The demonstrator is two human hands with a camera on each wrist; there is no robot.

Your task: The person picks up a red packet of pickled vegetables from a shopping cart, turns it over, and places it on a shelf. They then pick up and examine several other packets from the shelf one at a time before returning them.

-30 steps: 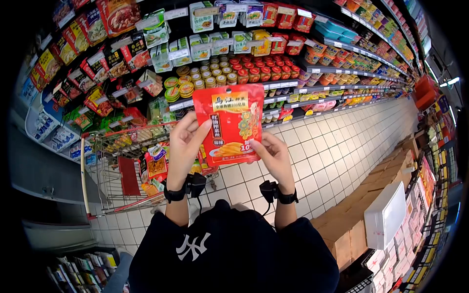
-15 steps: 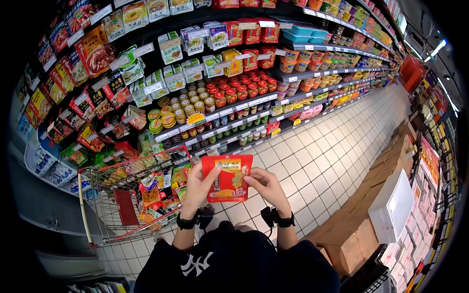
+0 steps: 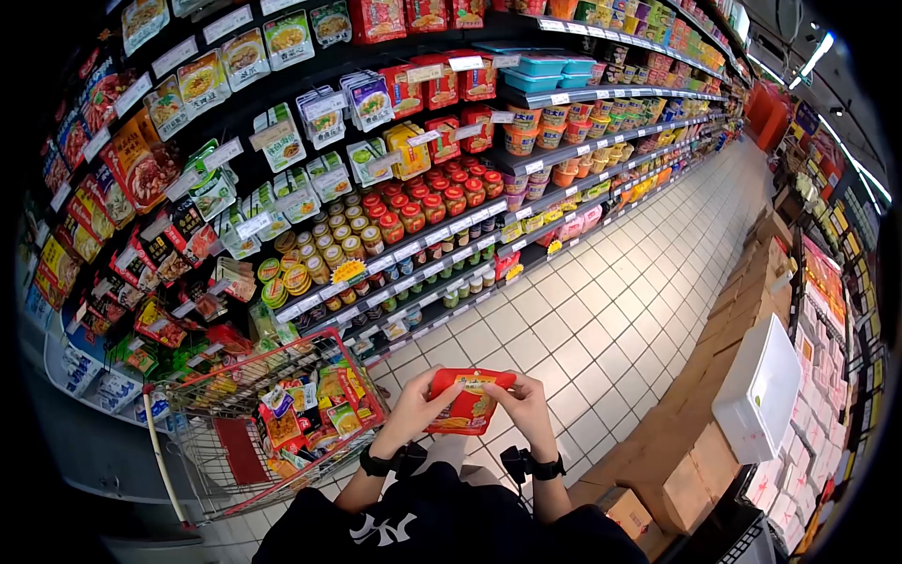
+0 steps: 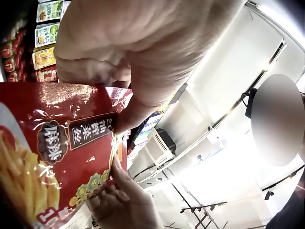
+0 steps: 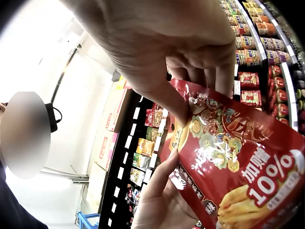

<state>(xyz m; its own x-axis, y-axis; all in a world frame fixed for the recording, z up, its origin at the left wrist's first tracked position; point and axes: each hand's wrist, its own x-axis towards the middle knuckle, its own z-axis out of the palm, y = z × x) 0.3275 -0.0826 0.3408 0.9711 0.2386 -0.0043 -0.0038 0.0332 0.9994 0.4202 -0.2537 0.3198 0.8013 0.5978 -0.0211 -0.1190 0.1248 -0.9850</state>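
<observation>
A red pouch of shredded pickled mustard (image 3: 465, 411) hangs low in front of the body, held between both hands. My left hand (image 3: 413, 411) pinches it near the top left, thumb on the printed front. At the top right, my right hand (image 3: 528, 410) pinches it the same way. The two thumb tips sit close together on the pouch's upper front, and the film puckers there in the left wrist view. Seen from the right wrist, the pouch (image 5: 224, 157) shows a "10%" print and a picture of yellow strips.
A wire shopping cart (image 3: 235, 508) with several colourful food packets (image 3: 315, 414) stands at the left. Shelves of jars (image 3: 413, 216), hanging pouches and cup noodles line the far side. Cardboard boxes (image 3: 691, 479) and a white foam box (image 3: 757, 390) run along the right. Tiled floor (image 3: 601, 320) lies between.
Both hands have lowered the pouch toward the body. The right hand has shifted up to the pouch's top edge, bringing the thumbs together. The head view has turned, showing more of the shelves.
</observation>
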